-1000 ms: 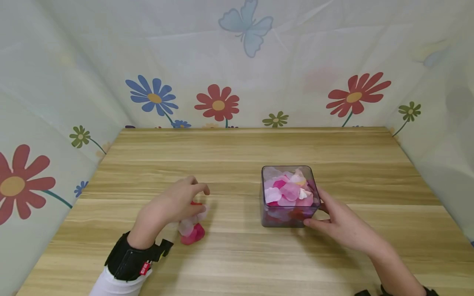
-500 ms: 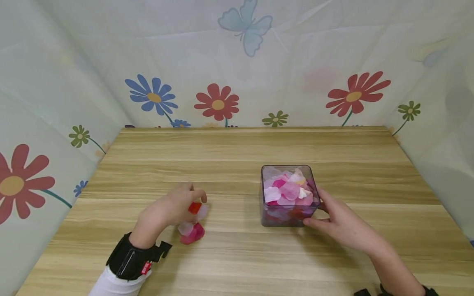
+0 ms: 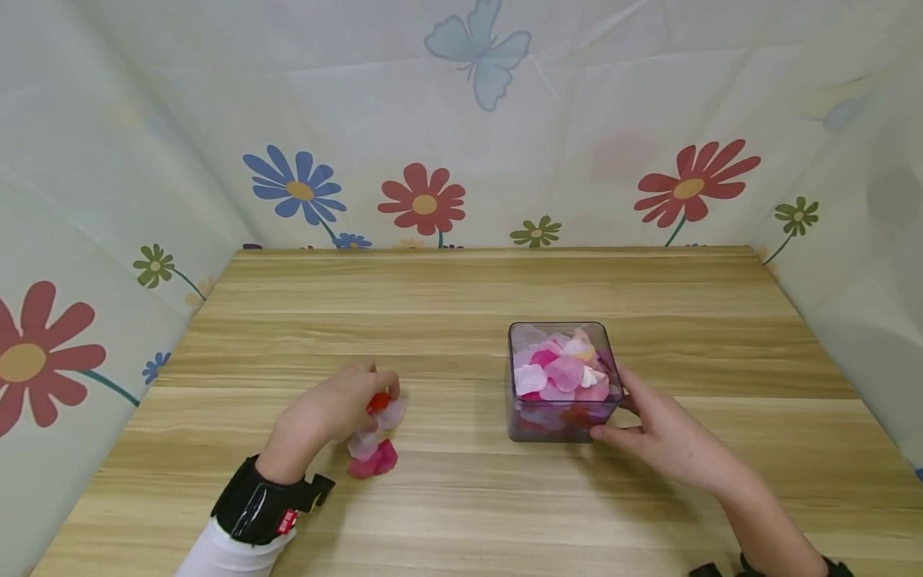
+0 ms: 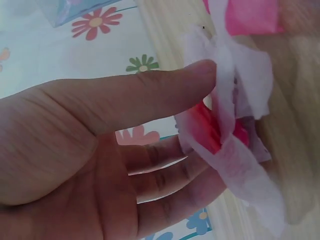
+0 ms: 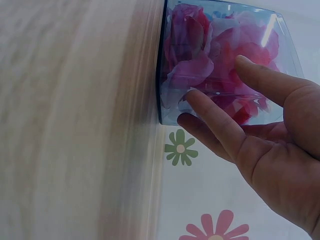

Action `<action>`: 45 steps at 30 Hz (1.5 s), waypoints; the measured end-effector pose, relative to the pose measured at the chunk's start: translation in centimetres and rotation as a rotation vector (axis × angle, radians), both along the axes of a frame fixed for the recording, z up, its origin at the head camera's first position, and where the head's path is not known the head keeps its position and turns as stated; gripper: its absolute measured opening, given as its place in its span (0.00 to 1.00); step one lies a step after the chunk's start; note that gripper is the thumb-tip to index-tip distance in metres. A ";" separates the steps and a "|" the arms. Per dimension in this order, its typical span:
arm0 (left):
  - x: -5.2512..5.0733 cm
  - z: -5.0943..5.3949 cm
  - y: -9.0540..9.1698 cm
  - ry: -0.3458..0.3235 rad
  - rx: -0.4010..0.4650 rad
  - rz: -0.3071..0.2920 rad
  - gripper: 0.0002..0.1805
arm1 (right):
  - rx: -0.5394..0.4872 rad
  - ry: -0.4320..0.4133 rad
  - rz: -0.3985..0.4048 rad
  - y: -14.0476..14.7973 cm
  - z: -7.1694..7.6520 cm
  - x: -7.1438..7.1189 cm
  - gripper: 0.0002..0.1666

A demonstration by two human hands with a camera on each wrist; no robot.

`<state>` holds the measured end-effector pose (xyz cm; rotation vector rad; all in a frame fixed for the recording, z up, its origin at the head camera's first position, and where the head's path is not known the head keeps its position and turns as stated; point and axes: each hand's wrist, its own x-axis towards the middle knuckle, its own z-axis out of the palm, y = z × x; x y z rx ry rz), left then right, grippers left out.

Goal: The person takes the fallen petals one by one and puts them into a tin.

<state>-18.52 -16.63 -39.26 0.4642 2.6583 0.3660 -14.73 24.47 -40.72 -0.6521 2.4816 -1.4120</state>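
Note:
My left hand is over a small pile of artificial petals on the wooden table. In the left wrist view, the thumb presses pale pink petals and a red petal toward the curled fingers; the index finger is hidden. Deep pink petals lie just in front of that hand. A clear square plastic box, full of pink, white and red petals, stands upright at right of centre. Fairly straight fingertips of my right hand rest against its right front corner, palm apart from it.
The pale wooden table runs back to a white cloth printed with flowers and a butterfly. The cloth also closes off the left and right sides. A black wrist strap circles the left wrist.
My left hand has lowered slightly, and its fingers have closed in on the petals. The deep pink petals shift a little. The right hand and the box stay in place.

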 end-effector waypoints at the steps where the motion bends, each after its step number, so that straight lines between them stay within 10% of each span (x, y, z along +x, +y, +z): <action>1: 0.0 0.0 0.0 -0.002 0.004 0.004 0.21 | 0.001 0.002 0.001 0.0 0.0 0.0 0.51; 45: -1.7 -0.2 -0.4 0.315 0.161 -0.062 0.08 | -0.017 -0.012 0.006 0.0 -0.2 0.0 0.50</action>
